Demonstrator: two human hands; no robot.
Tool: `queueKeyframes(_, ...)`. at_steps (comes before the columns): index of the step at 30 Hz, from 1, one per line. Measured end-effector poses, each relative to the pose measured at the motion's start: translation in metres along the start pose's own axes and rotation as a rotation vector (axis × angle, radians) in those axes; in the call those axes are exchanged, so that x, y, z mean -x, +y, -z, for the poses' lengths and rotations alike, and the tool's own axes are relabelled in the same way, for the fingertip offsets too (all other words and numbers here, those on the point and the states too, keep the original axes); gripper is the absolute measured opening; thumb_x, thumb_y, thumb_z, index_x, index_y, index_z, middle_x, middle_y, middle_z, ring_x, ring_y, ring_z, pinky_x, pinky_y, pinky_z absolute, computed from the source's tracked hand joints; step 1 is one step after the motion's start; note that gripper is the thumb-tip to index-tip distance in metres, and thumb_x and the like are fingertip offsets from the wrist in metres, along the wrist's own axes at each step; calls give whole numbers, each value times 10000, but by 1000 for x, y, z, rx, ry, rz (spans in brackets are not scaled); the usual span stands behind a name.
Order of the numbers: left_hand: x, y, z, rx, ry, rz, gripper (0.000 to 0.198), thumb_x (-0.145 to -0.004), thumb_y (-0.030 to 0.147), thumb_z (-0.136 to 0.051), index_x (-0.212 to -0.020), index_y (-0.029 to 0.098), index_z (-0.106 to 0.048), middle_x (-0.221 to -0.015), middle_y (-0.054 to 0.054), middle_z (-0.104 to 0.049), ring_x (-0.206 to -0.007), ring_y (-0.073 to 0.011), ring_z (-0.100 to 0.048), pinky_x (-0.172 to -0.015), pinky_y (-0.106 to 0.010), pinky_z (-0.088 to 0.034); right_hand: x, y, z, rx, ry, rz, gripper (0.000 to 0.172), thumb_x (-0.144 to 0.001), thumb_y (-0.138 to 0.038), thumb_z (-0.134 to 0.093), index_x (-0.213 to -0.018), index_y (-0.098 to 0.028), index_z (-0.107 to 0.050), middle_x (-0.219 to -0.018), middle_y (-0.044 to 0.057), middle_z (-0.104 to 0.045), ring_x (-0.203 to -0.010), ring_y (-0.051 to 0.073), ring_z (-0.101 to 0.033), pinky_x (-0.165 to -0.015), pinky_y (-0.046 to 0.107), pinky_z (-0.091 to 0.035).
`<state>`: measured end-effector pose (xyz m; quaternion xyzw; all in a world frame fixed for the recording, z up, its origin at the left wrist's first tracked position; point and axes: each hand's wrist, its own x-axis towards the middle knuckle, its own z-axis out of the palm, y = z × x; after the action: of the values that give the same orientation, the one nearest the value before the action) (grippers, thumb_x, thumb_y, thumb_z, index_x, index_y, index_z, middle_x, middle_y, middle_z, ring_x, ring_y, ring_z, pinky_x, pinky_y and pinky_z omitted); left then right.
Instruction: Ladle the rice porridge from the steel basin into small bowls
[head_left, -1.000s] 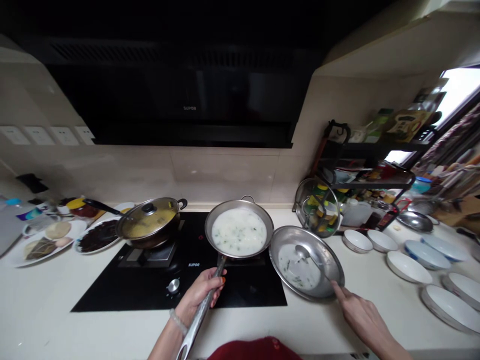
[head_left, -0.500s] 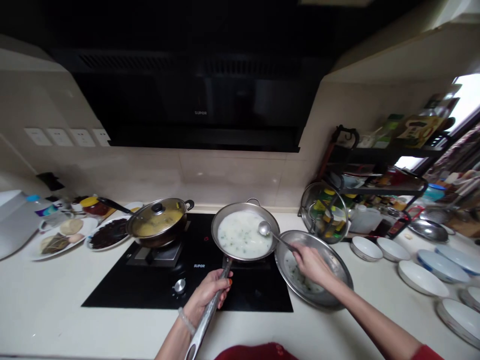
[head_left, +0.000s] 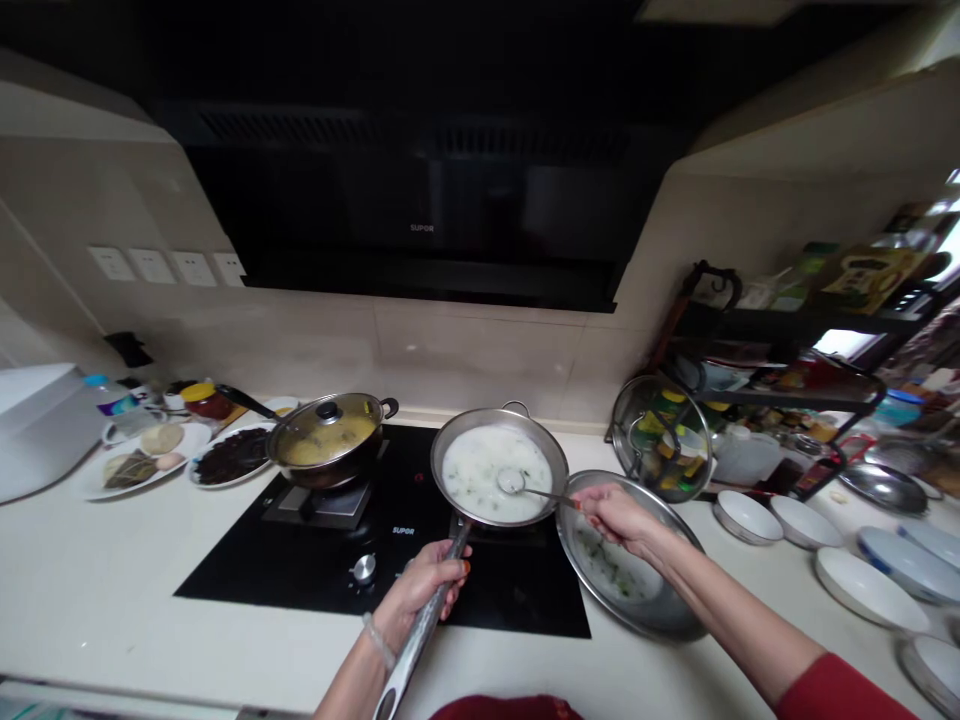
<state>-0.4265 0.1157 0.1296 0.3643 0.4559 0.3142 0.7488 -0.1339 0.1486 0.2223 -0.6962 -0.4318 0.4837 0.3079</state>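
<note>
My left hand (head_left: 431, 582) is wrapped round the long metal handle of a steel frying pan (head_left: 444, 437) on the right burner. White liquid with green bits (head_left: 484, 462) fills much of the pan. My right hand (head_left: 611, 512) grips the thin handle of a ladle (head_left: 512, 481), whose round bowl dips into that liquid. Beneath my right hand and forearm stands a wide steel basin (head_left: 679, 530), with some of a similar white, green-flecked liquid at its bottom. The basin sits close against the pan's right side.
On the left burner is a glass-lidded pan (head_left: 327, 440). Left of it are a plate of dark food (head_left: 234, 455) and a plate (head_left: 184, 455) with an egg. White bowls (head_left: 748, 517), a leaning glass lid (head_left: 664, 440) and a loaded rack (head_left: 780, 395) stand at right. A range hood (head_left: 420, 270) hangs above.
The ladle's bowl has gone from the pan's right rim down into the liquid, further left. My left hand keeps its hold on the handle. The view has shifted slightly.
</note>
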Motion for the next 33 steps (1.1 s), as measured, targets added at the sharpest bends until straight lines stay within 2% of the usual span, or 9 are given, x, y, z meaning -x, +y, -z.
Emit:
queueKeyframes(5,2,3,-2,-3,8,-11,504,-559,288,-688,-997,129,-497,-534,75,-501,-365,-52,-380,-315,-168,-302,6,-4,8,17,-20,14,73,-699,-110,-542,-700,-153,-600,-400,-68,-408,-326,39,-256,-337,175,-137)
queueKeyframes(14,4,5,-3,-9,3,-5,513,-553,281,-676,-1005,125,-489,-536,76,-496,-376,-52,-380,-315,-165,-318,7,2,25,13,-11,26,12,-682,-166,-587,-694,-164,-587,-420,-74,-415,-336,36,-277,-351,171,-144)
queueKeyframes(19,5,5,-3,-3,-1,-15,499,-560,286,-688,-995,125,-502,-549,71,-498,-380,-52,-378,-316,-167,-305,20,3,42,-69,-29,-14,202,-639,-213,-635,-831,-150,-637,-424,-81,-421,-333,30,-262,-365,170,-124)
queueKeyframes(23,4,4,-2,3,-2,-11,496,-566,288,-705,-993,132,-508,-553,75,-493,-377,-51,-376,-319,-167,-289,38,6,66,-120,9,-31,332,-587,-248,-647,-897,-129,-644,-431,-69,-442,-347,34,-262,-375,172,-111)
queueKeyframes(26,4,4,-1,3,9,4,503,-574,302,-717,-998,138,-502,-550,73,-499,-376,-52,-380,-320,-165,-281,51,20,87,-153,59,-55,422,-558,-298,-672,-942,-125,-643,-440,-74,-441,-355,34,-256,-386,173,-116)
queueKeyframes(29,5,5,-1,13,1,7,499,-578,307,-724,-992,146,-495,-540,75,-498,-375,-52,-375,-320,-164,-280,57,48,105,-150,129,-60,476,-560,-337,-677,-985,-123,-655,-457,-67,-453,-359,49,-298,-381,182,-155)
queueKeyframes(31,6,6,-1,13,-5,10,500,-574,308,-729,-985,147,-495,-531,78,-494,-371,-52,-370,-320,-165,-284,57,73,112,-77,176,-32,470,-596,-361,-643,-998,-120,-669,-474,-37,-501,-365,81,-372,-368,201,-217)
queueKeyframes(33,7,6,-2,9,0,10,505,-566,308,-732,-983,146,-498,-527,78,-494,-367,-51,-369,-318,-166,-288,55,100,113,70,228,57,409,-650,-361,-582,-965,-123,-691,-566,34,-620,-449,145,-529,-408,238,-362)
